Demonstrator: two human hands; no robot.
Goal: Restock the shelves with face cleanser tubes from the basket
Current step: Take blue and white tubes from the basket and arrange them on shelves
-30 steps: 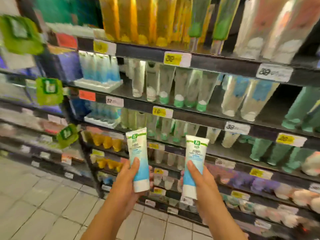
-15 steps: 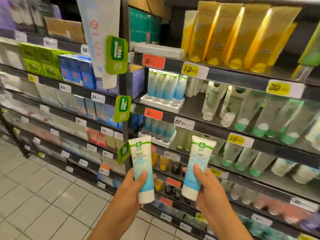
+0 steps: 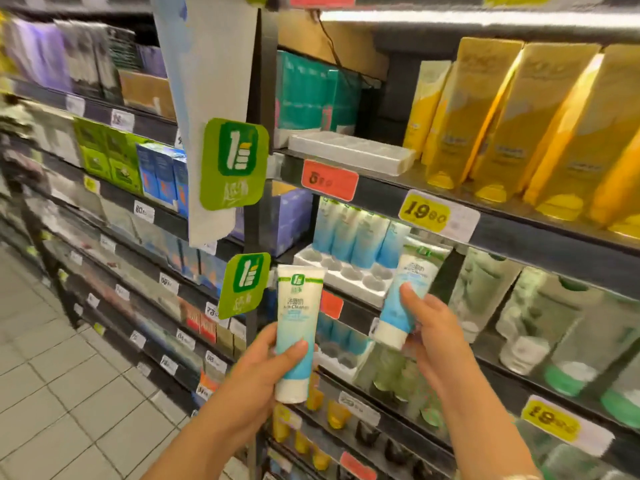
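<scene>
Placement is the step in hand: the left hand (image 3: 258, 367) grips one cleanser tube (image 3: 297, 332) below the white slotted tray (image 3: 341, 277), the right hand (image 3: 431, 327) grips another tube (image 3: 403, 294) just before it. Next, probably, each cap must drop into a vacant slot

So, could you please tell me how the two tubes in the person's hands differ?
The left-hand tube stands upright, short of the shelves; the right-hand tube leans right, its top up by the white tray. The left one's print faces the camera sharply; the right one's is blurred. Both are blue-white, cap down.
</scene>
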